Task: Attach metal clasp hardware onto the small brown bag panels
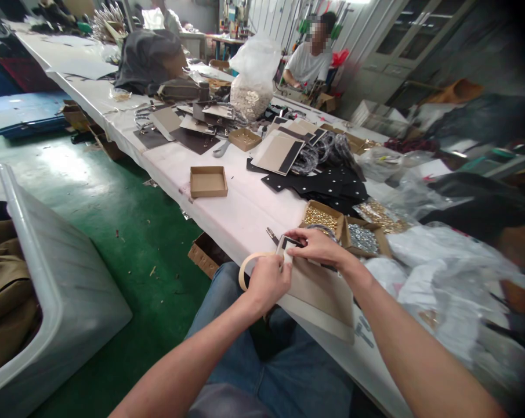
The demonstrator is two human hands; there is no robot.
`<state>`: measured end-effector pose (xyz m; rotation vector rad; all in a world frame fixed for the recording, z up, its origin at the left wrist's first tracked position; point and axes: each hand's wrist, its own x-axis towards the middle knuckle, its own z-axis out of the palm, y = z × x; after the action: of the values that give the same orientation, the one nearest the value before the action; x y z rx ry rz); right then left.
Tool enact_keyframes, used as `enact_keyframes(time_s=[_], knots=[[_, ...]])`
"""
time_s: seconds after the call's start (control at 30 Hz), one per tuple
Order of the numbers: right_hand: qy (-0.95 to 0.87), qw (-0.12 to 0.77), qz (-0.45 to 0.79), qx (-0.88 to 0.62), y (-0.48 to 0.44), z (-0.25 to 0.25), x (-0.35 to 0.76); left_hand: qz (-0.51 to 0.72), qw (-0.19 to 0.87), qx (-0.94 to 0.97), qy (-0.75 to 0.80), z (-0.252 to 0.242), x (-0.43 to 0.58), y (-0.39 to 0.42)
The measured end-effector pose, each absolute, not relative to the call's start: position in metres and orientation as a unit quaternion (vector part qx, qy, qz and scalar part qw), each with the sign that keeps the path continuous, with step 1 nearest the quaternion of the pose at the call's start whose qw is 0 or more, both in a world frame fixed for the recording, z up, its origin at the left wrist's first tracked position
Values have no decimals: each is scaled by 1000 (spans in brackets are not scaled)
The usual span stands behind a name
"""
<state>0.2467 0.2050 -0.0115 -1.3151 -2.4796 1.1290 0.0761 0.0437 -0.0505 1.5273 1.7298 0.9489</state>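
Note:
A flat beige panel [321, 293] with a dark strip at its far end lies at the table edge, above my lap. My left hand [268, 284] is closed at the panel's far left corner. A tan curved band [243, 268] loops out beside that hand; whether the fingers also hold it is hidden. My right hand [317, 247] pinches the panel's dark end, its thumb at a small white piece [288, 251]. Just beyond lies a slim dark tool with a metal tip [271, 234].
Boxes of brass-coloured parts [321, 218] and silver parts [362, 237] stand beyond my right hand. An open cardboard box [209, 182], black punched pieces [318, 184] and stacked panels [277, 152] lie farther up the table. A white bin [71, 290] stands left. A person [308, 61] sits across.

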Motion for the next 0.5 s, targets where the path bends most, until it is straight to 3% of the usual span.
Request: enact_keyframes(time_s=[0.23, 0.5], knots=[[-792, 59, 442, -416, 207, -17, 250, 275, 258, 666, 643, -31, 88, 31], [-821, 40, 397, -409, 214, -25, 258, 264, 247, 696, 621, -28, 103, 30]])
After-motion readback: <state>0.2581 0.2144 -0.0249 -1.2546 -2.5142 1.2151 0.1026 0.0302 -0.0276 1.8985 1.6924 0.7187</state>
